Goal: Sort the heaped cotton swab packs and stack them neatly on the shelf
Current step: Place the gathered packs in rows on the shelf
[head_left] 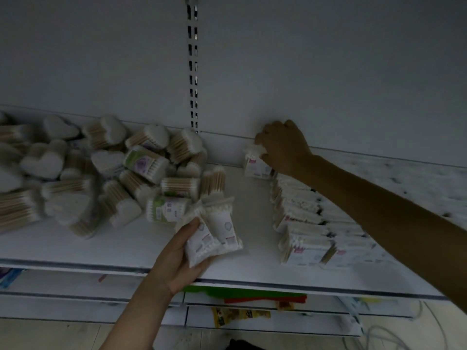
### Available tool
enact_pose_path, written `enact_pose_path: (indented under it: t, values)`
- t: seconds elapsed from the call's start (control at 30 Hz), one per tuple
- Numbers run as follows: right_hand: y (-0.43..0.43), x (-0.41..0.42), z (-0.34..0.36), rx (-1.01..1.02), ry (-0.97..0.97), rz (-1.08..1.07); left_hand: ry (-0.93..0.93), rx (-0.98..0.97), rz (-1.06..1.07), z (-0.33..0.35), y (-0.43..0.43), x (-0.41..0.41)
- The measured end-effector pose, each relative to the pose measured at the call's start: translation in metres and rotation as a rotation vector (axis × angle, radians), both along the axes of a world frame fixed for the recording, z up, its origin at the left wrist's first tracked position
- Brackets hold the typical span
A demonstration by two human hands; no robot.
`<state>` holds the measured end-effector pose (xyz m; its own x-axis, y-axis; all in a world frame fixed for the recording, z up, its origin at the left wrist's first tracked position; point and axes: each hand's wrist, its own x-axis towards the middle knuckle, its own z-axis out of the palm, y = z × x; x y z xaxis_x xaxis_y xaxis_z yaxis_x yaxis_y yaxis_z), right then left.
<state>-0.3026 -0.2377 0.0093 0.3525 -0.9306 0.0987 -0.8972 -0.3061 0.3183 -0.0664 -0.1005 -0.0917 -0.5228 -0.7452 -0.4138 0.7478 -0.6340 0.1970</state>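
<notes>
Back panel [316,72]: white, with a slotted upright [192,72] at 12 o'clock. Shelf [250,198]: white, carries all stock. Heap [101,173]: loose swab packs, many heart-shaped, piled at 9 o'clock. Rows [303,223]: flat packs laid side by side, running from 2 to 4 o'clock. Left hand [177,258]: at 6 o'clock by the shelf's front edge, grip clamped on a bundle [214,233] of packs. Right hand [283,145]: at 2 o'clock against the back panel, grip closed round one pack [255,165] standing at the rows' 12 o'clock end.
</notes>
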Motion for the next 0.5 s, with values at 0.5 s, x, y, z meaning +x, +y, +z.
enact_pose_path:
  t: [0.5]
  values:
    - [0.053,0.017,0.036,0.524,-0.561,-0.002,-0.06,-0.046,0.026,-0.002,0.001,0.0]
